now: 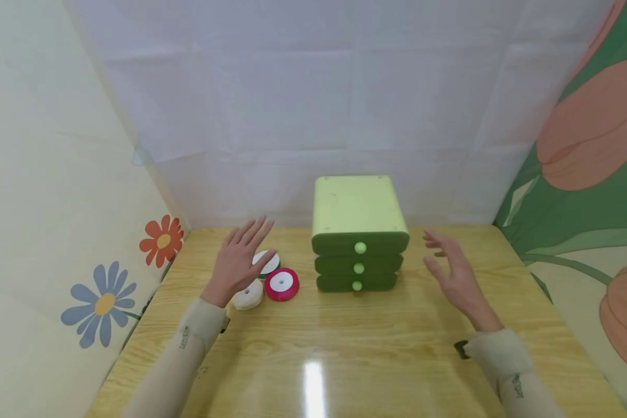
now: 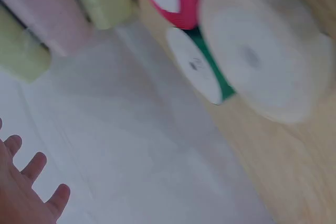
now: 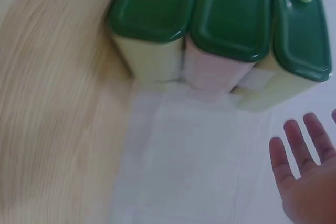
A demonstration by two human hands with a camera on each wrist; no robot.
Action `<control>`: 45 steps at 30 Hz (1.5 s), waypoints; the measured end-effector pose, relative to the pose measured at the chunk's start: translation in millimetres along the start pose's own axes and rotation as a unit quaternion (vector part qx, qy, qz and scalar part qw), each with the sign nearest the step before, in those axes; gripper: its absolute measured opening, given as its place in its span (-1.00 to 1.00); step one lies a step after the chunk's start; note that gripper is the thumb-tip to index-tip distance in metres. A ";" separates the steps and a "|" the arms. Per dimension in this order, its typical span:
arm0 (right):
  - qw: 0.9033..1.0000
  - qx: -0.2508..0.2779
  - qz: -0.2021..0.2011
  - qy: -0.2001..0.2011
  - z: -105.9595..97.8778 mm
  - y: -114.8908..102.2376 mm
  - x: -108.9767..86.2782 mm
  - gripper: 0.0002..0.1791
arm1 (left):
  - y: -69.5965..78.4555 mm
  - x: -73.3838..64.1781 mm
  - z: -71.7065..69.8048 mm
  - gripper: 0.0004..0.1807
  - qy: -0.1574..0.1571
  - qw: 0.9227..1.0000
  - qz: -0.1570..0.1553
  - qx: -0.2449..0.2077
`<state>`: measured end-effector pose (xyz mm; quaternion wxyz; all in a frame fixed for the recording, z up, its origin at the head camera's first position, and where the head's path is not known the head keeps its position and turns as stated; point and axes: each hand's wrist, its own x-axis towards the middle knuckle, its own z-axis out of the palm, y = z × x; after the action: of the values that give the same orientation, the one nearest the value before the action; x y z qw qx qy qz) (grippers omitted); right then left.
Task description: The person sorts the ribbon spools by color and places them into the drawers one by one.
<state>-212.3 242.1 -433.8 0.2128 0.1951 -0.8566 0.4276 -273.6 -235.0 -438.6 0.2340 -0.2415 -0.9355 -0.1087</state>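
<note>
My left hand (image 1: 237,261) is held over the ribbon rolls with its fingers spread and nothing in it. Below it lie a white ribbon roll (image 1: 248,297), a green-edged ribbon roll (image 1: 267,266) partly hidden by the hand, and a pink ribbon roll (image 1: 282,284). A small green chest of drawers (image 1: 360,203) stands to the right of the rolls, its three drawers closed, each with a round light-green knob. To the right of the chest, my right hand (image 1: 456,278) hovers apart from it, fingers loosely extended and holding nothing.
The wooden table (image 1: 271,360) runs back to a white cloth backdrop (image 1: 271,104). Flower-patterned panels flank it: pale with blue and red flowers (image 1: 104,304) on the left, green with large pink tulips (image 1: 593,128) on the right.
</note>
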 end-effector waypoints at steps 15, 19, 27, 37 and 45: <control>0.961 0.259 0.009 -0.095 14.9 -28.7 8.6 -0.51 | 33.7 74.1 5.8 -0.28 0.003 0.977 -0.054 -0.208; 0.959 0.251 0.026 -0.127 20.6 -31.4 11.8 -0.50 | 41.3 89.5 8.5 -0.27 -0.008 0.966 -0.065 -0.251; 0.952 0.253 0.043 -0.167 37.9 -37.2 19.1 -0.50 | 53.9 110.7 14.8 -0.33 -0.023 0.947 -0.076 -0.312; 0.936 0.288 0.063 -0.192 53.4 -43.9 23.4 -0.50 | 64.8 123.3 28.4 -0.37 -0.028 0.913 -0.104 -0.393; 0.925 0.318 0.057 -0.200 66.0 -45.0 29.7 -0.45 | 70.0 128.8 33.6 -0.38 -0.044 0.910 -0.117 -0.395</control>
<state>-226.9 158.7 -424.6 -0.0608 0.2848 -0.7099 0.6413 -351.1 -112.5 -398.3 0.0639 -0.2073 -0.8468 -0.4856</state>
